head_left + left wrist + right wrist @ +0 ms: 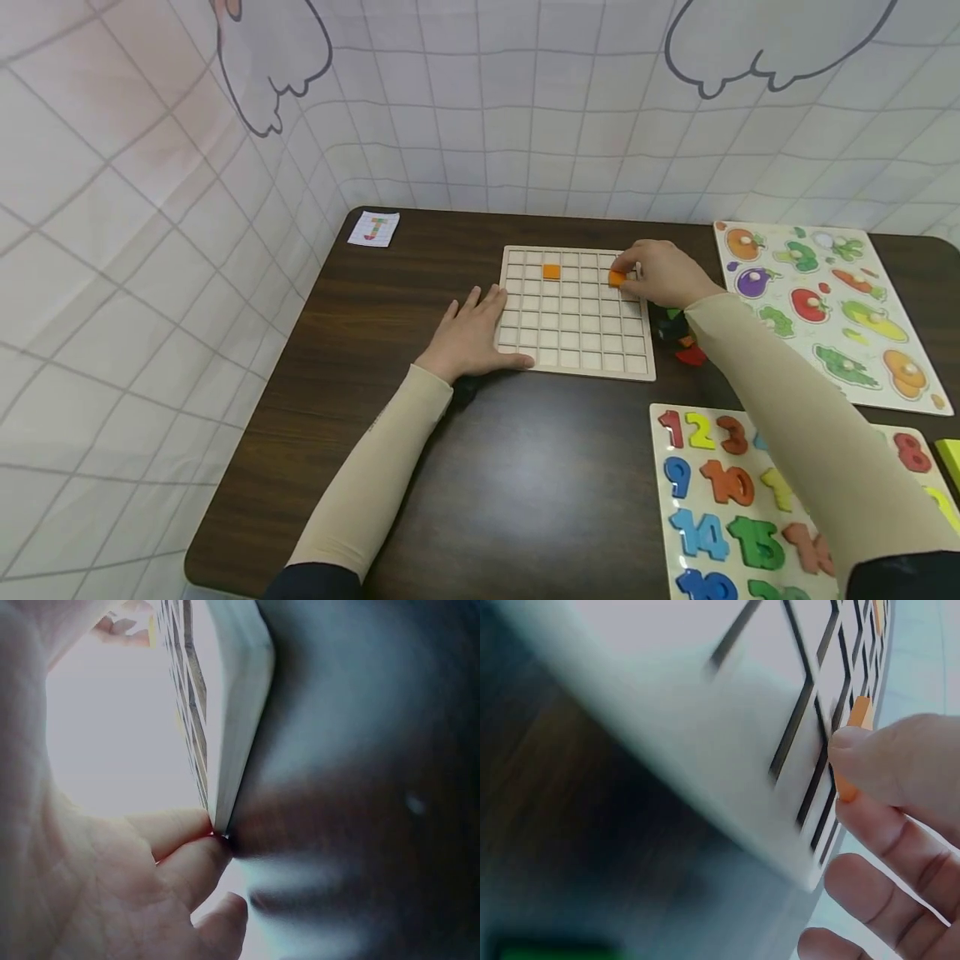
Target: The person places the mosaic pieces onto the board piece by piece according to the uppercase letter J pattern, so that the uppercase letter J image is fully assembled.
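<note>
A pale grid board [570, 321] with square cells lies on the dark table. One orange square tile [552, 272] sits in a cell of its upper part. My right hand [663, 273] pinches a second orange tile [861, 714] between thumb and finger, over the board's upper right cells. In the right wrist view this tile is tilted, close against the grid. My left hand [472, 333] lies spread at the board's left edge, thumb at the lower left corner. Its fingertips [196, 859] touch the board's side in the left wrist view.
Coloured pieces [690, 356], red and green among them, lie right of the board, partly hidden by the right forearm. Beyond stands a vegetable puzzle board [787, 250]. A number puzzle board [660, 500] is nearer. A small card [373, 229] lies at the back left.
</note>
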A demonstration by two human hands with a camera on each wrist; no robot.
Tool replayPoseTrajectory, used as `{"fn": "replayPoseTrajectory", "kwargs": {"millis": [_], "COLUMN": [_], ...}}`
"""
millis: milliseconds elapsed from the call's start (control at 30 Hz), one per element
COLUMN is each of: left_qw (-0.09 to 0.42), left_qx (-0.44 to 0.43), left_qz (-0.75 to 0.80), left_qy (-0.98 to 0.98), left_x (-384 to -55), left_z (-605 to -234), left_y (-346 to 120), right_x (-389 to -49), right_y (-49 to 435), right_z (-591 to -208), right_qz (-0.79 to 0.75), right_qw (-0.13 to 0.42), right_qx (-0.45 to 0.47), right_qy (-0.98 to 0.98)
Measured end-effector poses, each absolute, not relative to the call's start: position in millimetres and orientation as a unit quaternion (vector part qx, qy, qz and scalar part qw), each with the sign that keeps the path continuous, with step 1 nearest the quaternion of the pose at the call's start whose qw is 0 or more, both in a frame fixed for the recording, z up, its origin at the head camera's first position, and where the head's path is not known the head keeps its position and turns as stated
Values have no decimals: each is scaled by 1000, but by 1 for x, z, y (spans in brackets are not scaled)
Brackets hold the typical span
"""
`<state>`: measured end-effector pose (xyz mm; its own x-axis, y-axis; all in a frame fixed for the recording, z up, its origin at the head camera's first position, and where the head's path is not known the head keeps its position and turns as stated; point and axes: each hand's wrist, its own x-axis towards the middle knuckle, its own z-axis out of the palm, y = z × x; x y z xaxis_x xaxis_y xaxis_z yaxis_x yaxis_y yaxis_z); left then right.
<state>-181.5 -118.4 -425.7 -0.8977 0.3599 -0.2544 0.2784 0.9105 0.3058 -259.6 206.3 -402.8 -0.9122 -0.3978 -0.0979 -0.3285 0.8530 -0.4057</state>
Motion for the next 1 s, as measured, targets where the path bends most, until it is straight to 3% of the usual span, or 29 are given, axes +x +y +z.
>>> {"fn": "replayPoseTrajectory", "kwargs": {"millis": [433,1000], "left_qw": [153,151], "left_qx": [165,164], "left_qz": [127,124], "left_qy": [966,967], "left_x": [-182,-181], "left_z": [-424,-422], "left_y": [-117,-116], "right_x": [-280,-277], "right_y": [178,168], "right_z": [-410,-408], "right_qz": [-193,-200], "right_qw": [94,101], "right_qx": [-203,-194], "right_qy": [956,955]}}
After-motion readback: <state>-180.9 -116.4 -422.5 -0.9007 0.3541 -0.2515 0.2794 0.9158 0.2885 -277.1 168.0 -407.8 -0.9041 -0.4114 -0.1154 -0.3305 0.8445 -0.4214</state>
